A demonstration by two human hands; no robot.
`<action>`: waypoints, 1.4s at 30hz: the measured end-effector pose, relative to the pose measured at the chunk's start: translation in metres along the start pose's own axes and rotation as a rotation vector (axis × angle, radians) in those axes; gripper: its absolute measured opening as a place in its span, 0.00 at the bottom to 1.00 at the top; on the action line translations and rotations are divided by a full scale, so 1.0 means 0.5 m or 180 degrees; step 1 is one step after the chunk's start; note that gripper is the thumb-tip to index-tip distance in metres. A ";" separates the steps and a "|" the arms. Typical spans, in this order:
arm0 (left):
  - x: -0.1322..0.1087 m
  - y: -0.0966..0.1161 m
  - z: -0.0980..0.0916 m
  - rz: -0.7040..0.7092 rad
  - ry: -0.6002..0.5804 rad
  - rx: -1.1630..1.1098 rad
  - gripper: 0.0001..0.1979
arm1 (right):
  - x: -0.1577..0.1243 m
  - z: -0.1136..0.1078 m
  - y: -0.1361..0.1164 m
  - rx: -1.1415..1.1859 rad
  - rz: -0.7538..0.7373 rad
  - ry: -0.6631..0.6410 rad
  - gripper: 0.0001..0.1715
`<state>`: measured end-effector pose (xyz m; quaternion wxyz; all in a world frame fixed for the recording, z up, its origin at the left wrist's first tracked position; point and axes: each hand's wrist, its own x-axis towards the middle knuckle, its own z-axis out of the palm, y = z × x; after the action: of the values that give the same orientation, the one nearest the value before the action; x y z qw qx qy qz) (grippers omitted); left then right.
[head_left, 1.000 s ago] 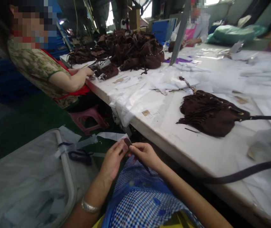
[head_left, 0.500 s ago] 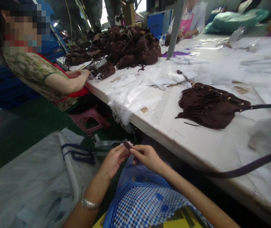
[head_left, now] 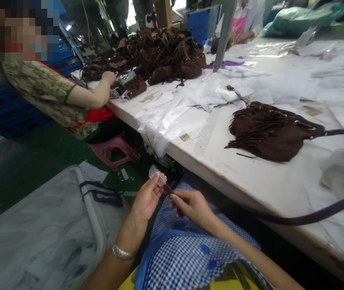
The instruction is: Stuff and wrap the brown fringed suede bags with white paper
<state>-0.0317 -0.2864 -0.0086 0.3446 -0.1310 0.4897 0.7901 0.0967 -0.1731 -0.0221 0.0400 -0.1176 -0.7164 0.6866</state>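
Over my lap, my left hand (head_left: 149,195) pinches a small piece of thin, translucent white wrapping (head_left: 157,176) between thumb and fingers. Close beside it, my right hand (head_left: 191,204) is closed on a narrow dark brown strip (head_left: 168,189), whose far end reaches my left fingertips. Whether the strip joins the long strap is hidden. A dark brown fringed handbag (head_left: 268,131) lies on its side on the white table (head_left: 220,169), to the right of my hands. Its dark strap (head_left: 316,216) hangs in a loop over the table's near edge.
Brown handbags are heaped (head_left: 159,56) at the table's far left, where a co-worker's arm (head_left: 95,94) reaches. White sheets (head_left: 172,121) litter the tabletop. A pink stool (head_left: 116,153) stands below. Left of me is a white-rimmed bin (head_left: 91,217) with scraps. A metal post (head_left: 224,36) rises from the table.
My hands have drawn slightly apart. The white wrapping is now in my left fingers, off the brown strip, which stays in my right hand. The co-worker's hand has lifted from the bag.
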 end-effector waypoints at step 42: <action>-0.016 0.013 -0.067 0.0361 -0.0385 -0.0141 0.10 | 0.055 0.009 -0.098 -0.1737 -0.0210 -0.0435 0.43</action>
<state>-0.0349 -0.3208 -0.0160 0.3252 -0.0627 0.4571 0.8255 0.0638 -0.1726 0.0235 -0.0193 -0.0541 -0.8792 0.4730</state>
